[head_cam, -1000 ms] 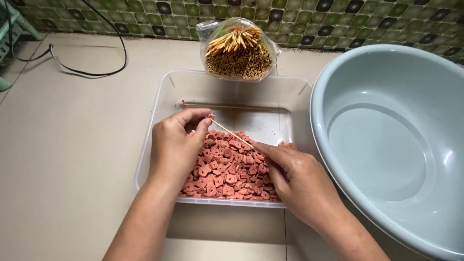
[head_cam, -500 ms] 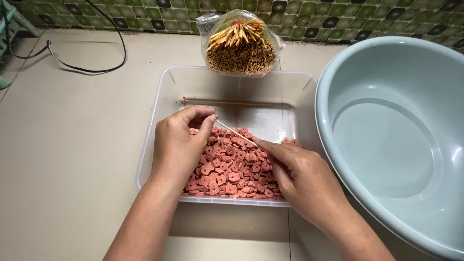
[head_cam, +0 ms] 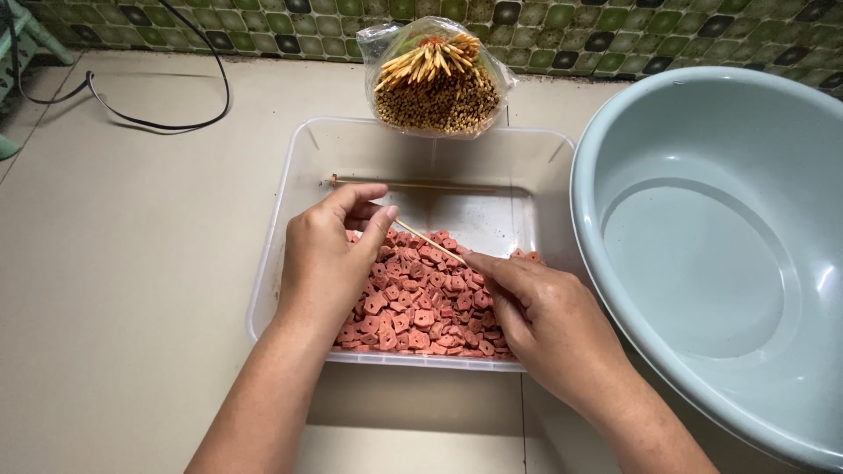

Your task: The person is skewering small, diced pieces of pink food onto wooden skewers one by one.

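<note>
Standing right behind this person, and everything centres on the clear plastic tub [head_cam: 290, 219] on the tan floor. The near half of the tub is piled with little pink-red sausage slices [head_cam: 421, 303]. Both hands are over that pile, sharing one thin bamboo skewer [head_cam: 428, 240]. The left hand [head_cam: 329, 263] is closed around one end, thumb and fingertips pinched on it. The right hand [head_cam: 549, 320] is pinched shut on the other end, right down at the slices. I can't tell whether a slice is on the stick yet, since the fingers hide that end.

A second skewer [head_cam: 413, 184] lies flat on the bare far half of the tub. A plastic bag of more skewers [head_cam: 435, 83] sits against the tub's far rim, and a big pale blue-green basin [head_cam: 702, 246] sits just right of the tub, with nothing in it. A black cable [head_cam: 158, 123] runs along the floor off to the far left of the tub.

My two cents on doing this well: keep the stick low and steady with the left pinch, go through the middle of each slice so it doesn't split, and keep fingertips off the point.
</note>
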